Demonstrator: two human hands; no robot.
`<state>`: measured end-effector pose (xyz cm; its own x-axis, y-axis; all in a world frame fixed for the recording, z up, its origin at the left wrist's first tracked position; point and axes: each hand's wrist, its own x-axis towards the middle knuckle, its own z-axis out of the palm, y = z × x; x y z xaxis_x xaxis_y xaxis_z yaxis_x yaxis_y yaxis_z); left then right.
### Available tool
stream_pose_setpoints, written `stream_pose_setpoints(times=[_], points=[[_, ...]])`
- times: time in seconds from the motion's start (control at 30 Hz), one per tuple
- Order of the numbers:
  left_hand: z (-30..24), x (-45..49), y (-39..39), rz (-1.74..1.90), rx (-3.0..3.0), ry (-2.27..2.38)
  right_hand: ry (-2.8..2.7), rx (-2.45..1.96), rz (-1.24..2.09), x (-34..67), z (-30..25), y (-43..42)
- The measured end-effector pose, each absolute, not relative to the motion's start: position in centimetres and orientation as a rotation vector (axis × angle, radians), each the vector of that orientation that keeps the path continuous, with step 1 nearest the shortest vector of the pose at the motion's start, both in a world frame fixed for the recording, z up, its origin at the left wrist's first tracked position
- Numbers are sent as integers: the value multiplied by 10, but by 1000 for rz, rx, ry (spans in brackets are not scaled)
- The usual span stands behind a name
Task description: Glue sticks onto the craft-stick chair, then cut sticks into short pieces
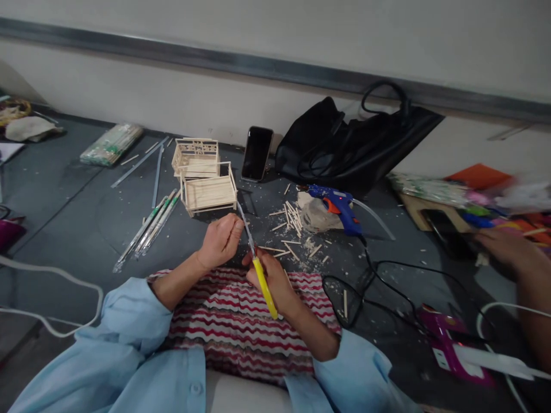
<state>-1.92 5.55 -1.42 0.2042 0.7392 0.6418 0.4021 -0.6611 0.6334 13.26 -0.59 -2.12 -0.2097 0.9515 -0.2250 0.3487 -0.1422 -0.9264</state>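
My right hand (275, 281) is wrapped round a utility knife (264, 287) with a yellow handle. Its long narrow blade points up and away, toward the small stick furniture. Close to the blade, my left hand (221, 238) is closed in a fist or pinch; whatever is in it, if anything, is hidden. Just beyond that fist stands a miniature bench frame (210, 193) built of thin wooden sticks. A second stick piece with a patterned back (196, 158) is behind it. Short cut sticks (293, 219) and crumbs lie to the right of the blade.
A blue glue gun (338, 205) rests on a pale pad, its black cord trailing right. Behind are a propped phone (257, 154) and a black bag (344, 143). Wrapped sticks (148, 229) lie left. A co-worker's hand (501, 246) is at the right, near a magenta power strip (450, 344).
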Motion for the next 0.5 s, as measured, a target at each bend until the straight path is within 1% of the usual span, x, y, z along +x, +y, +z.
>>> stream_pose_setpoints(times=[0.13, 0.27, 0.37, 0.5], points=[[-13, -18, 55, 1463, 2136, 1033, -1536, -1480, 1354, 131, -19, -8], [-17, -19, 54, 1421, 1973, 1043, -1473, -1495, 1348, 128, -15, -9], [-20, -17, 54, 1384, 1695, 1013, -1443, -1485, 1337, 127, -14, -9], [-16, -12, 57, 1352, 1110, 700, -1419, -1463, 1415, 128, -20, -7]])
